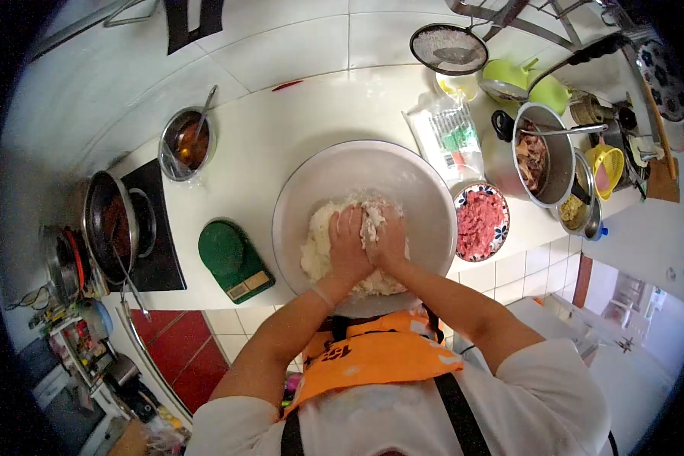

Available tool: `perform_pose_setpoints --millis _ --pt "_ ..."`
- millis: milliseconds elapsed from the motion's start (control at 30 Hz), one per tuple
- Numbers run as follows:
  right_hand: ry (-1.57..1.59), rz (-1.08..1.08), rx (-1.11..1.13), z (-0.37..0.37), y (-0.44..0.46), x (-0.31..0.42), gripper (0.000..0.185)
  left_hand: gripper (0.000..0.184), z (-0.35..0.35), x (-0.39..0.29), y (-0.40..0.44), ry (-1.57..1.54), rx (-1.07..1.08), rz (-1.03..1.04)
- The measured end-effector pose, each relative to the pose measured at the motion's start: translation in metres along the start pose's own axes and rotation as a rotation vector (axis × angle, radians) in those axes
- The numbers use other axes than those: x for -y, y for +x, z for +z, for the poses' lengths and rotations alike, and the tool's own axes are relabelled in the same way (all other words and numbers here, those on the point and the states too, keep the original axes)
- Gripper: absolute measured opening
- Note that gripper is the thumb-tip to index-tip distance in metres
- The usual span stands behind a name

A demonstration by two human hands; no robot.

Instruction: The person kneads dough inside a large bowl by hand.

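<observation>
A large, pale wide-rimmed bowl (425, 182) stands on the counter in front of me. In it lies a rough, white, floury dough (317, 242), with loose crumbly bits along its upper side. My left hand (349, 237) is pressed down on the dough, its fingers curled over the top. Beside it, my right hand (387, 237) grips the dough too, with sticky floury lumps on its fingers. The two hands nearly touch at the heels. Parts of the fingertips are hidden in the dough.
Left of the bowl sit a green kitchen scale (232, 258), a pot of brown liquid (186, 144) and a pan (102, 228) on the black hob. To the right are a plate of minced meat (480, 224), a plastic bag (450, 140) and a large pot (562, 163). A sieve (448, 49) hangs above.
</observation>
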State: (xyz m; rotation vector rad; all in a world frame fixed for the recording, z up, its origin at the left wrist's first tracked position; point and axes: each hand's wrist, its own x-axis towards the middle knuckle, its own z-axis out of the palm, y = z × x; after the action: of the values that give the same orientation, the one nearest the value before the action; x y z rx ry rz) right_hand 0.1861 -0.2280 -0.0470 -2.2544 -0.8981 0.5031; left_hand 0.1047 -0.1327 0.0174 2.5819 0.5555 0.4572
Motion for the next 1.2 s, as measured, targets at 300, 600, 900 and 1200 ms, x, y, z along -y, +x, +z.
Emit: perform_pose_setpoints --millis 300,600,900,1200 --pt "-0.127 0.126 -0.093 -0.014 0.083 0.016 0.044 0.057 0.046 0.043 0.046 0.219 -0.157 0.118" --pt "-0.297 -0.275 0.241 -0.092 -0.001 0.061 0.037 0.045 -0.047 0.061 0.105 -0.511 0.325 -0.263" --pt "-0.275 -0.242 0.225 -0.072 -0.038 0.042 0.041 0.047 -0.072 -0.044 -0.01 -0.118 0.518 -0.274" --pt "-0.127 -0.017 0.054 -0.033 -0.054 0.022 0.051 0.056 -0.011 -0.015 -0.035 0.175 0.216 -0.001"
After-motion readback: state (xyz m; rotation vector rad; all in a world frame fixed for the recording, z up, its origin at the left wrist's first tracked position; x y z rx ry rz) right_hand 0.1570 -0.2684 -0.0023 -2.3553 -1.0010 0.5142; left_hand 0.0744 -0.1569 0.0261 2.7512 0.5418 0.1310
